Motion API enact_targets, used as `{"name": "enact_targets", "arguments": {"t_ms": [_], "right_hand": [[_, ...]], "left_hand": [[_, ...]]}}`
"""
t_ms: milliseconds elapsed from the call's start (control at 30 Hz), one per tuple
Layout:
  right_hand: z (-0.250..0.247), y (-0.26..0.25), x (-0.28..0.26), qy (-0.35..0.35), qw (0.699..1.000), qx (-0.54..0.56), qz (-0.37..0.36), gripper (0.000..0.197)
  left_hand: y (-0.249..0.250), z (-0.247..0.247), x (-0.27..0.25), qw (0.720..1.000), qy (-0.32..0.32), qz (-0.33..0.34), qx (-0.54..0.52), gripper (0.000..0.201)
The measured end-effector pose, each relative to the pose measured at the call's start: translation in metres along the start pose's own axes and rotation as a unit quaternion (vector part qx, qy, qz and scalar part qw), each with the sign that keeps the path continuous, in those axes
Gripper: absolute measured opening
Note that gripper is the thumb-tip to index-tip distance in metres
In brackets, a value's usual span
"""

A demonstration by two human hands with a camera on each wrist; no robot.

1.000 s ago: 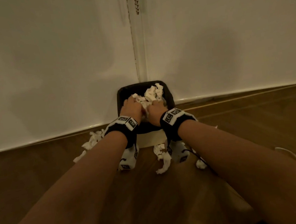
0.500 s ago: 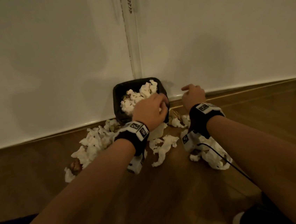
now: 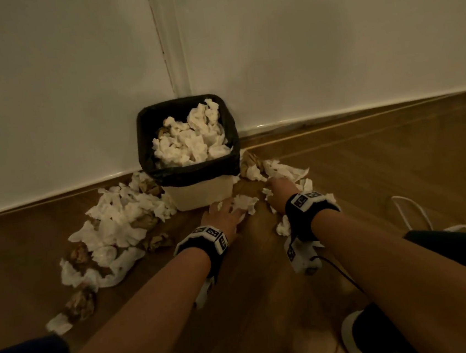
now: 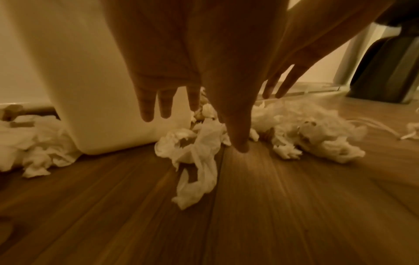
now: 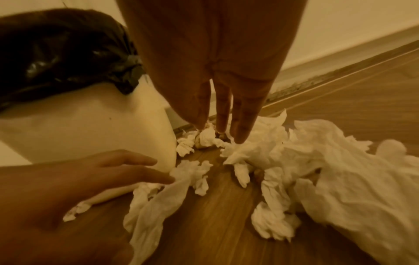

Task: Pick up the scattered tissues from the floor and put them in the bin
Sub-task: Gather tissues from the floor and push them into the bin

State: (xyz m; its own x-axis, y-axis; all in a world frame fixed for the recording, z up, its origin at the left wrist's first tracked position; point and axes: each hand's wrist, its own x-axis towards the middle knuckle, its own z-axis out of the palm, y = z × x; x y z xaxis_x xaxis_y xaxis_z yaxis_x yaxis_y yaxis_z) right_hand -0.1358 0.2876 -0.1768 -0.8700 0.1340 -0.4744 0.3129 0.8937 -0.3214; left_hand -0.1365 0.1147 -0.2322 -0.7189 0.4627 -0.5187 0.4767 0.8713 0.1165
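A cream bin (image 3: 202,192) with a black liner stands in the wall corner, heaped with white tissues (image 3: 190,140). My left hand (image 3: 222,213) reaches down in front of it with straight spread fingers (image 4: 238,139), over a crumpled white tissue (image 3: 246,202) (image 4: 197,157) on the floor. My right hand (image 3: 280,190) stretches straight fingers (image 5: 243,129) down onto the tissue pile (image 3: 283,169) (image 5: 317,170) right of the bin. Neither hand holds anything.
A large pile of white and brown tissues (image 3: 116,226) lies left of the bin on the wooden floor (image 3: 253,303). A white cable (image 3: 411,215) runs at the right. My shoe (image 3: 366,334) is at the bottom right. Walls close off the back.
Both hands have left the bin top and dropped to the floor in front and right of it, fingers now straightened. The head view has tilted down, showing more floor.
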Motion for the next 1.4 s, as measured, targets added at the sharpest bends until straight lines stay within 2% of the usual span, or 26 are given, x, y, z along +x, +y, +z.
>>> {"name": "enact_targets", "arguments": {"t_ms": [167, 267, 333, 433, 533, 633, 700, 833, 933, 1000, 1067, 1133, 1200, 1267, 1333, 1400], "right_hand": [[0.015, 0.007, 0.01, -0.01, 1.0, 0.001, 0.003, 0.036], [0.025, 0.005, 0.018, -0.01, 0.999, -0.024, -0.019, 0.036], [0.034, 0.002, 0.024, -0.027, 0.997, -0.055, -0.052, 0.043], [0.057, -0.007, 0.03, -0.068, 0.98, -0.137, -0.127, 0.066], [0.08, -0.017, 0.034, -0.126, 0.97, -0.146, -0.149, 0.081], [0.097, -0.022, 0.035, -0.147, 0.959, -0.177, -0.166, 0.077], [0.104, -0.02, 0.033, -0.129, 0.958, -0.186, -0.175, 0.062], [0.106, -0.011, 0.026, -0.095, 0.97, -0.176, -0.14, 0.037], [0.101, -0.004, 0.019, -0.094, 0.988, -0.098, -0.068, 0.032], [0.099, -0.001, 0.015, -0.094, 0.993, -0.063, -0.037, 0.031], [0.098, 0.004, 0.011, -0.068, 0.998, -0.015, 0.004, 0.031], [0.097, 0.006, 0.007, -0.081, 0.996, -0.012, 0.025, 0.032], [0.095, 0.007, 0.005, -0.089, 0.994, -0.018, 0.055, 0.031], [0.095, 0.009, 0.0, -0.092, 0.993, -0.044, 0.059, 0.032], [0.094, 0.01, -0.005, -0.109, 0.988, -0.077, 0.078, 0.031], [0.094, 0.012, -0.008, -0.117, 0.987, -0.065, 0.091, 0.018]], "left_hand": [[-0.01, 0.029, 0.026, 0.999, -0.024, -0.017, -0.038, 0.076], [-0.015, 0.041, 0.025, 0.995, -0.018, -0.036, -0.086, 0.055], [-0.017, 0.049, 0.018, 0.994, 0.005, -0.054, -0.095, 0.049], [-0.025, 0.061, 0.003, 0.993, 0.042, -0.056, -0.093, 0.051], [-0.031, 0.067, -0.008, 0.983, 0.077, -0.068, -0.155, 0.04], [-0.034, 0.067, -0.014, 0.983, 0.053, -0.067, -0.165, 0.035], [-0.036, 0.067, -0.017, 0.98, 0.042, -0.085, -0.177, 0.032], [-0.036, 0.066, -0.027, 0.954, 0.099, -0.129, -0.252, 0.034], [-0.035, 0.062, -0.032, 0.929, 0.131, -0.16, -0.306, 0.025], [-0.033, 0.057, -0.034, 0.915, 0.118, -0.184, -0.338, 0.03], [-0.032, 0.051, -0.035, 0.919, 0.093, -0.187, -0.335, 0.037], [-0.03, 0.045, -0.035, 0.934, 0.085, -0.167, -0.305, 0.021], [-0.03, 0.041, -0.036, 0.936, 0.083, -0.164, -0.301, 0.009], [-0.03, 0.042, -0.037, 0.925, 0.095, -0.176, -0.324, 0.019], [-0.027, 0.041, -0.041, 0.901, 0.115, -0.188, -0.374, 0.029], [-0.027, 0.036, -0.046, 0.887, 0.123, -0.183, -0.407, 0.037]]}}
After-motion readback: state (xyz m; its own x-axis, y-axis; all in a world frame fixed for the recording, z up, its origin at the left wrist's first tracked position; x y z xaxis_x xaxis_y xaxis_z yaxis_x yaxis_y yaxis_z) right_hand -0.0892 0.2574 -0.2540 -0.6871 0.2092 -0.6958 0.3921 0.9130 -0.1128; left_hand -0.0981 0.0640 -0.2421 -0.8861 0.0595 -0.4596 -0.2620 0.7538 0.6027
